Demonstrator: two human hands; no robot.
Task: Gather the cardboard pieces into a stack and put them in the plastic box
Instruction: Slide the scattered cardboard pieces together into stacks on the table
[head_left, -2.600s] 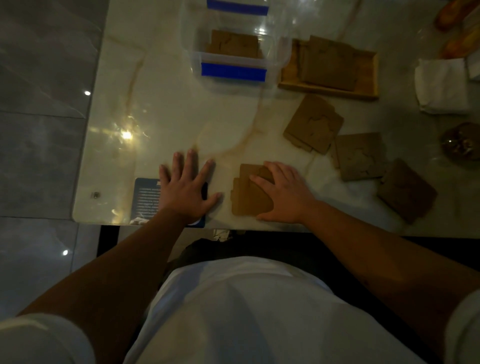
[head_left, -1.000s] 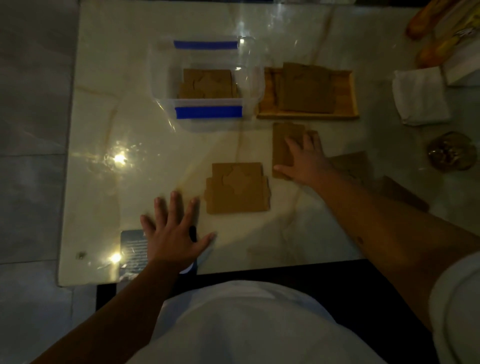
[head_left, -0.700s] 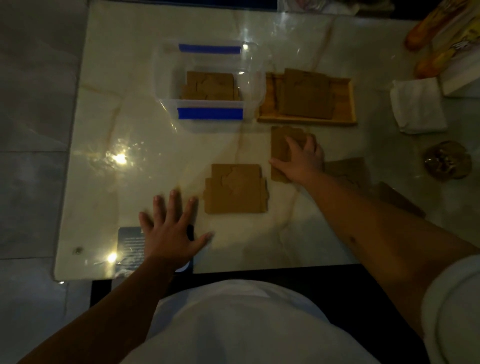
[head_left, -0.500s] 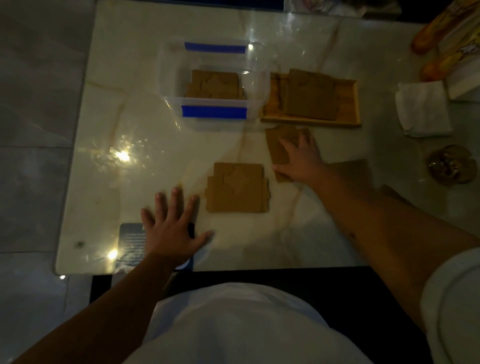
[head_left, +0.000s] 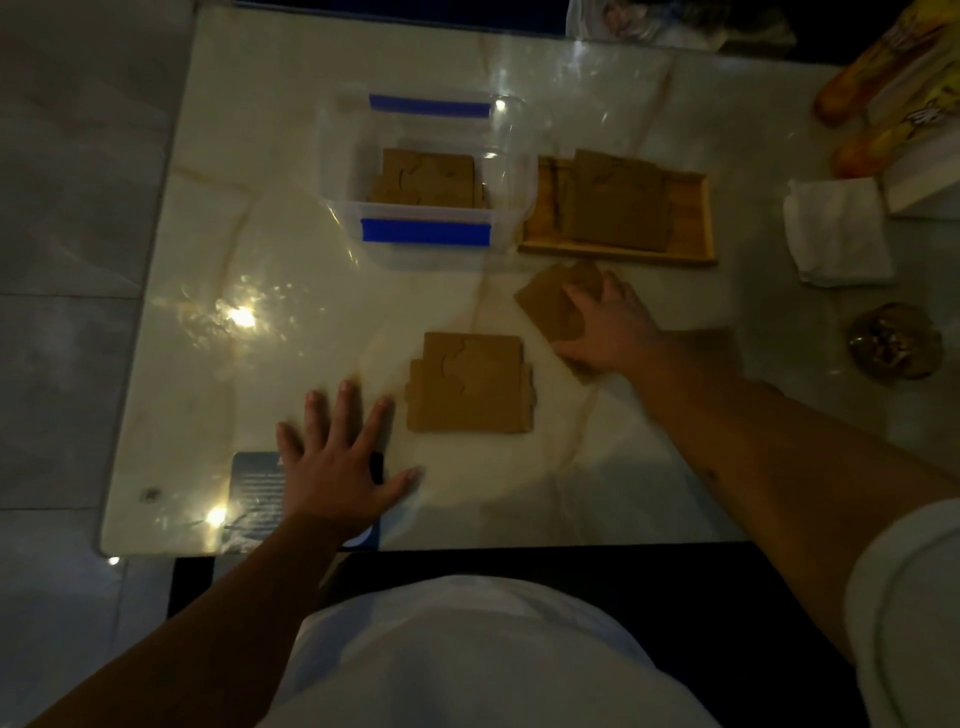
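Observation:
A small stack of brown cardboard pieces (head_left: 470, 384) lies flat near the middle of the marble table. My left hand (head_left: 337, 467) rests flat on the table just left of it, fingers spread, holding nothing. Further right, my right hand (head_left: 610, 330) presses down on another cardboard piece (head_left: 550, 306), which lies tilted, with the thumb at its near edge. One more cardboard piece (head_left: 714, 345) shows partly behind my right forearm. The clear plastic box (head_left: 337, 156) with blue tape strips stands at the back and holds cardboard pieces (head_left: 428, 176).
A wooden tray (head_left: 618, 254) right of the box carries more cardboard (head_left: 615, 208). A folded white cloth (head_left: 836, 234) and a round dark object (head_left: 896, 343) lie at the right. A dark card (head_left: 254, 483) sits under my left wrist at the table's near edge.
My right hand left the near stack and reached to the piece further back; under it that piece has turned from upright to a diagonal tilt. My left hand stays put.

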